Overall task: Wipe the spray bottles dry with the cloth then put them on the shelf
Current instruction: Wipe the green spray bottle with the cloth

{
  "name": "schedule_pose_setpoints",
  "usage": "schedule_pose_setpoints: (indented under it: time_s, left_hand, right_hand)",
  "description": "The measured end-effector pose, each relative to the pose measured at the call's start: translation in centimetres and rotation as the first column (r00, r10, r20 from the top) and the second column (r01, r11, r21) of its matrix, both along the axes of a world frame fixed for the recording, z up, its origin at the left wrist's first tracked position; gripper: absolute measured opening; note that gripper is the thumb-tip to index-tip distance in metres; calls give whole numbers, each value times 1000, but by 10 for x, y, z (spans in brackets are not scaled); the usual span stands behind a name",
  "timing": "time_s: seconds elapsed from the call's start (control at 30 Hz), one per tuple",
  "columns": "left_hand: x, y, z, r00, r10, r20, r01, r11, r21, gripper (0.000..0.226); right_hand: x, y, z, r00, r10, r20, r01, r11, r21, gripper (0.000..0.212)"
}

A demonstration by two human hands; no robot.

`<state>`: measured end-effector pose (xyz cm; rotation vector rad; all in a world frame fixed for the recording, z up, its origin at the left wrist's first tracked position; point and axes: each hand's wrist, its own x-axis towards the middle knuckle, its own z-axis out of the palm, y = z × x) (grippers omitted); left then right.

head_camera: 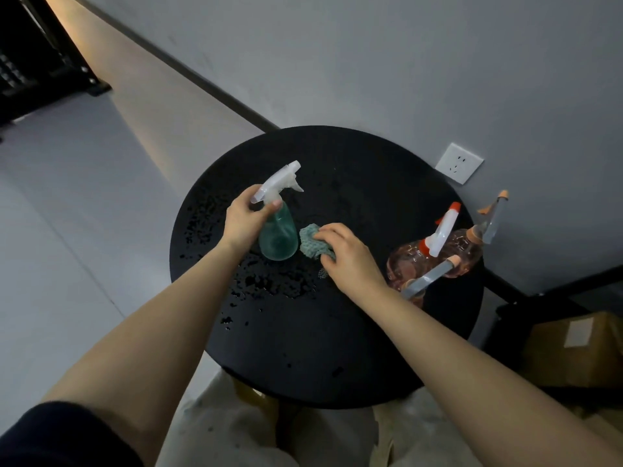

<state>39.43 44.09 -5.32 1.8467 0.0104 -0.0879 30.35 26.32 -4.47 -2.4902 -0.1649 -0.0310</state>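
A green spray bottle (279, 235) with a white trigger head stands on the round black table (354, 348). My left hand (244, 219) grips its neck just under the trigger. My right hand (347, 256) presses down on a crumpled blue-green cloth (312, 242) lying on the table beside the bottle's right side. At the table's right edge stand pinkish clear spray bottles (438, 254) with white and orange trigger heads, one partly behind the other. The black shelf (37, 59) is at the far upper left.
Water droplets (269, 284) speckle the tabletop around the green bottle and towards me. A white wall socket (459, 162) sits behind the table. A cardboard box (573, 348) lies on the floor at right. Open grey floor stretches left towards the shelf.
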Motion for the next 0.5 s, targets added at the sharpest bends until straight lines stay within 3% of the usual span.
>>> schedule_pose_setpoints:
  time_s: [0.3,0.5]
  left_hand:
    - [-23,-7,92,999,-35,34,38,996,-76,30]
    - [-58,-16,173,984,-179,20,180,977,-109,10]
  right_hand:
    - [-33,-21,59,977,-118,176,81,975,207,39]
    - [-68,-34,128,948,-117,296,23,953,301,43]
